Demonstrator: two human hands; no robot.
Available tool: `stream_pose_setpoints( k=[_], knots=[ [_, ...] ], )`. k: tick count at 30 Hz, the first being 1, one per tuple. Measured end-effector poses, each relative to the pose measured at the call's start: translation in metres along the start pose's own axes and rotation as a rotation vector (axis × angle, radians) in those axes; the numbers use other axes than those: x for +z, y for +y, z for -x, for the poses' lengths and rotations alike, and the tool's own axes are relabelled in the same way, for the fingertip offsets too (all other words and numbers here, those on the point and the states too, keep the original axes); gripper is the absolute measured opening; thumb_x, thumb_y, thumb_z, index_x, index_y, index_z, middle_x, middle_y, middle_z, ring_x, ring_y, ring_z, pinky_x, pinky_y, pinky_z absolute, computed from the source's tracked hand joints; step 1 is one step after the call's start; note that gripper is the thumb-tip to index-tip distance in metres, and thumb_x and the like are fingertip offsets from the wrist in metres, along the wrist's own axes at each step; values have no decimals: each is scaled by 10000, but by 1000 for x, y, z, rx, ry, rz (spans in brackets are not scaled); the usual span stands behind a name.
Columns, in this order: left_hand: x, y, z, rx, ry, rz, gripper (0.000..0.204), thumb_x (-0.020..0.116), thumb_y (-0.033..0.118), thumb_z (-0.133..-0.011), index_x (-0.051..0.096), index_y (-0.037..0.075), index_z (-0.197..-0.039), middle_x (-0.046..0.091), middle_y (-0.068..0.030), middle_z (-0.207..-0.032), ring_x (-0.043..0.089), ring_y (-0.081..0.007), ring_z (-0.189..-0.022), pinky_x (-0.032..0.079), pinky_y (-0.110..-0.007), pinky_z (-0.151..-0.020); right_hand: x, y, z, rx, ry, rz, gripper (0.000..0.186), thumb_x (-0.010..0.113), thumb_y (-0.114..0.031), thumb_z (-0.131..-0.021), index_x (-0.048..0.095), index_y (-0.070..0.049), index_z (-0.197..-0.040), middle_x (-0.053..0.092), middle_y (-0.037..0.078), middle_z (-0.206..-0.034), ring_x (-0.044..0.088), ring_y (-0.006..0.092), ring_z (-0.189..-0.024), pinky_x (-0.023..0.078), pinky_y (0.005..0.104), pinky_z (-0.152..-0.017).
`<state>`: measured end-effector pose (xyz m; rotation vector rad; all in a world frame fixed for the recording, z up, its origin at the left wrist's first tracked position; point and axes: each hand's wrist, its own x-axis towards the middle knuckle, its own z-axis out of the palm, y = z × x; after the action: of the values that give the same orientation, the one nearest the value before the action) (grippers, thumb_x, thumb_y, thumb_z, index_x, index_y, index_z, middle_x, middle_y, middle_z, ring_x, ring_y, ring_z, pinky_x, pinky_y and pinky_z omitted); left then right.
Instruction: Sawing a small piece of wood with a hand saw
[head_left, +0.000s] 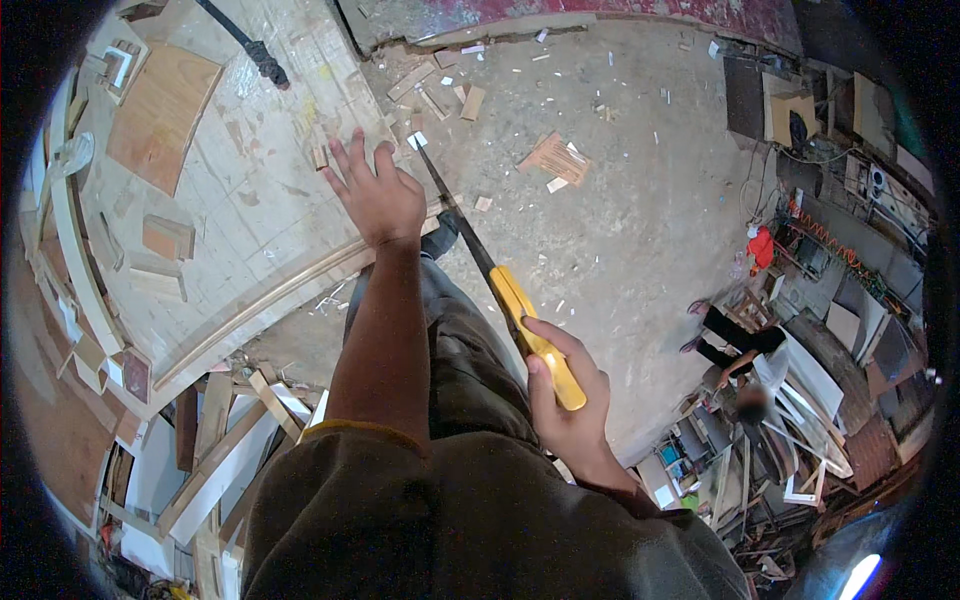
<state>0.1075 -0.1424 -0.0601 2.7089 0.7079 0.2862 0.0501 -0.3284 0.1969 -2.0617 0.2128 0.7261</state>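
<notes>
My right hand [578, 405] is closed round the yellow handle of a saw [513, 295]. Its long, dark, narrow-looking blade points forward and leftward, past the edge of a pale worktable [275, 180]. My left hand [383, 200] reaches over the near right corner of that table, fingers spread and palm down. Beneath the left wrist, a long thin wooden strip [270, 305] runs along the table's near edge. A small wood block [320, 157] lies beside the left fingertips. Whether the blade touches the strip's end, I cannot tell.
On the table are a plywood panel [165, 115], offcut blocks [168, 238] and a dark rod [250, 50]. Scraps, including splintered wood [557, 158], litter the concrete floor. Timber [215, 450] is stacked at lower left. Another person [745, 360] is at the right among cluttered shelves.
</notes>
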Motion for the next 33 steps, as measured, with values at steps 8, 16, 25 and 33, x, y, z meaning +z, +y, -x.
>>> stream_pose_setpoints(
  k=[8,16,25,33],
  knots=[
    [-3,-1,-2,17,26,-9,313,548,32,-820,619,92,-1119,480,-183,-1451,316,-468,-1451,197,-646,-1172,-5,-9,1,-15,-18,-35,365,646,-59,-960,596,-65,-1322,714,213,-1089,750,230,-882,543,276,-730],
    [-3,-3,2,-22,-14,-60,299,573,60,-836,626,114,-1125,472,-135,-1461,284,-411,-1484,190,-639,-1192,-9,9,14,-120,-4,25,371,651,-37,-947,621,-75,-1316,722,188,-1122,729,156,-898,550,284,-748],
    [-2,-1,-3,0,27,-24,268,550,45,-841,621,101,-1093,497,-173,-1436,329,-434,-1453,207,-639,-1172,-3,5,2,-41,3,-23,370,647,-42,-952,610,-71,-1319,718,183,-1138,727,184,-946,548,293,-783],
    [-5,-2,6,-6,-2,-15,254,548,48,-850,627,99,-1086,496,-173,-1439,307,-438,-1468,183,-646,-1178,4,8,7,-58,29,-26,369,645,-49,-953,620,-81,-1319,732,130,-993,651,81,-816,520,249,-722]
  ],
)
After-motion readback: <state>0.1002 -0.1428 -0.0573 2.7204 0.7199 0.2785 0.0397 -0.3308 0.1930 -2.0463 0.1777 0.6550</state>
